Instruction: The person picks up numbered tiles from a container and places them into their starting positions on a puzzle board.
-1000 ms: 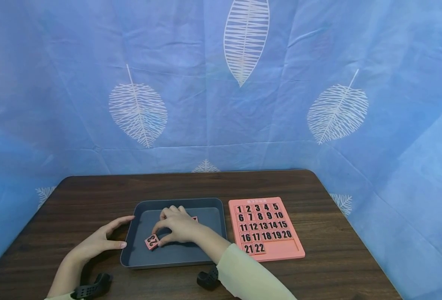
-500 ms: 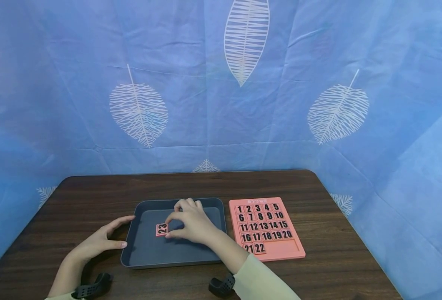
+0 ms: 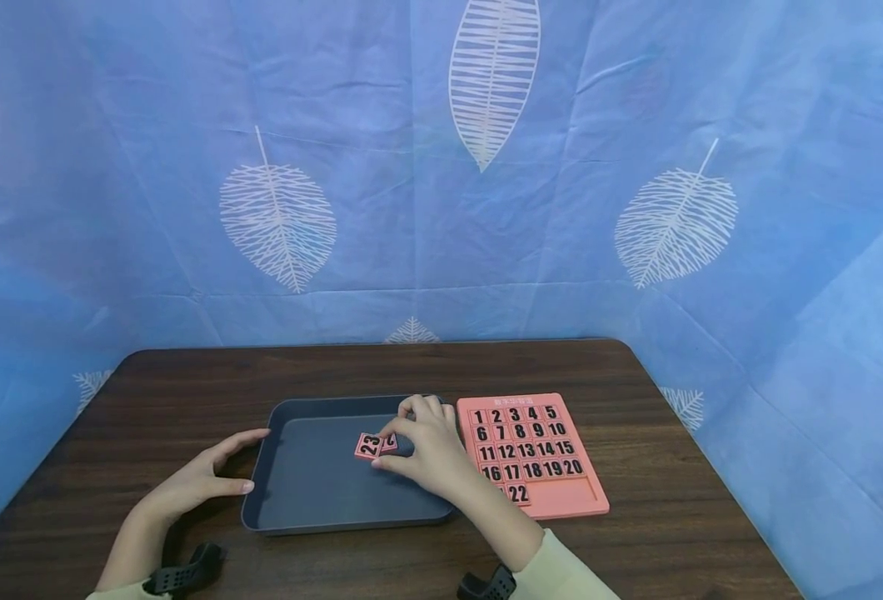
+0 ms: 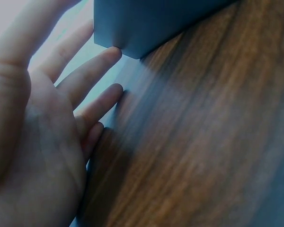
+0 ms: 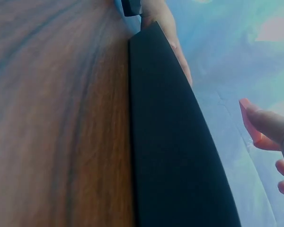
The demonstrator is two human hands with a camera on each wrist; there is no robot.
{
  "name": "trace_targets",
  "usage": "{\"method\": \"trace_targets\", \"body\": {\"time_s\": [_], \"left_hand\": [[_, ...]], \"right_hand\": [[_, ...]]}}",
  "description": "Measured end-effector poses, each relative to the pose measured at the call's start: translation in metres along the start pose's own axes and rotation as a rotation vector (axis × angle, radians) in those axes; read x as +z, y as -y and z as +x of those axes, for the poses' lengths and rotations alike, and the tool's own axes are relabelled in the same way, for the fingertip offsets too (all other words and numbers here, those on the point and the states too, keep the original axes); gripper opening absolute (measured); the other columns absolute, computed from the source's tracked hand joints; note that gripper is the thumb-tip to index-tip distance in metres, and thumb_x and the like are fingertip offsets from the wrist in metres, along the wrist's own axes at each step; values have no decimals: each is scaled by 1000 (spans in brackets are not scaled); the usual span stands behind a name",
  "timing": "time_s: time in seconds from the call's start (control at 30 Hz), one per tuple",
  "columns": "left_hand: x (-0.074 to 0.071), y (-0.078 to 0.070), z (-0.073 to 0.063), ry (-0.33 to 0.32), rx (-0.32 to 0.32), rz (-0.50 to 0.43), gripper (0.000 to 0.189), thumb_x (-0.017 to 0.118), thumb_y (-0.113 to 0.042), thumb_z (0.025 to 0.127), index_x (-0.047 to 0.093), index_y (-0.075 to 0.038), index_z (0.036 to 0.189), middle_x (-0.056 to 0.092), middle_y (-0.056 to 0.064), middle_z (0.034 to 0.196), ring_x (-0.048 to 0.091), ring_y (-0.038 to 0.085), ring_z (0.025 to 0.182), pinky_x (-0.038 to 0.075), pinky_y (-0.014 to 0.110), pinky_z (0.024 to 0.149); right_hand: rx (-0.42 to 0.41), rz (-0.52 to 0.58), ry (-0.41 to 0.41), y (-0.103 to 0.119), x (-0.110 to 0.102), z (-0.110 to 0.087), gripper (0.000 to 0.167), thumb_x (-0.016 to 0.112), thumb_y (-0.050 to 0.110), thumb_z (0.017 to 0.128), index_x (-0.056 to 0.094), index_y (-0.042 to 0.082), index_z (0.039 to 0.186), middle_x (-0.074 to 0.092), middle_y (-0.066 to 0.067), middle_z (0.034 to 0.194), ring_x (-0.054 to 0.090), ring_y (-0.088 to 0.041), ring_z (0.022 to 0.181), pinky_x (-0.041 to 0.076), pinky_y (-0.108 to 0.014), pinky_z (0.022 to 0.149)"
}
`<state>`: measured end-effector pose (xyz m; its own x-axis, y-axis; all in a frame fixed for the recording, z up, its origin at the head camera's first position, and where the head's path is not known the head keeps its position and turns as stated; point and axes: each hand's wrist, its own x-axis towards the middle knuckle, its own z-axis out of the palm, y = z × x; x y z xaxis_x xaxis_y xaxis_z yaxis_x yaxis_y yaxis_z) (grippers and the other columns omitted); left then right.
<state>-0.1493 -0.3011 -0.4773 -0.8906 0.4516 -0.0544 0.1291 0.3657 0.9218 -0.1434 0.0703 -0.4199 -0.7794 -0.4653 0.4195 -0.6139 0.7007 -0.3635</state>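
My right hand (image 3: 434, 454) pinches a pink number tile marked 23 (image 3: 367, 446) between thumb and fingertips, over the right part of a dark grey tray (image 3: 344, 527). In the right wrist view the held tile (image 5: 248, 124) shows edge-on, above the tray wall (image 5: 173, 137). A second pink tile (image 3: 390, 442) lies right behind it, partly covered by the fingers. At the tray's left side is my left hand (image 3: 190, 487), thumb and fingers spread. Its fingertips touch the tray's outer wall (image 4: 142, 23) in the left wrist view.
A pink number board (image 3: 569, 496) lies to the right of the tray, with rows of numbered tiles up to 22. My right wrist covers its lower left corner. Dark wood table (image 3: 674, 517) surrounds both, and a blue leaf-patterned cloth (image 3: 411, 208) hangs behind.
My right hand has carried tile 23 rightward across the tray, turning it slightly. The second tile, hidden half a second ago, shows again. My left hand has stayed in place.
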Motion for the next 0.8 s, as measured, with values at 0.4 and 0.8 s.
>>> {"method": "trace_targets", "body": {"time_s": [0.4,0.8], "left_hand": [[0,-2,0,-7,1,-6,66,65,-13,91,34,-12,149,19,22,153,8,50,137,20,74,93],[-1,-3,0,-12,13,4,66,65,-12,91,34,-10,149,21,22,152,10,50,137,22,73,93]], "right_hand": [[86,24,-109,-17,-21,-36,25,85,40,70,71,27,86,42,9,100,35,-17,92,24,-43,78],[211,6,-196,-38,-35,-74,29,88,37,65,70,23,83,48,4,104,40,-21,100,24,-44,79]]}}
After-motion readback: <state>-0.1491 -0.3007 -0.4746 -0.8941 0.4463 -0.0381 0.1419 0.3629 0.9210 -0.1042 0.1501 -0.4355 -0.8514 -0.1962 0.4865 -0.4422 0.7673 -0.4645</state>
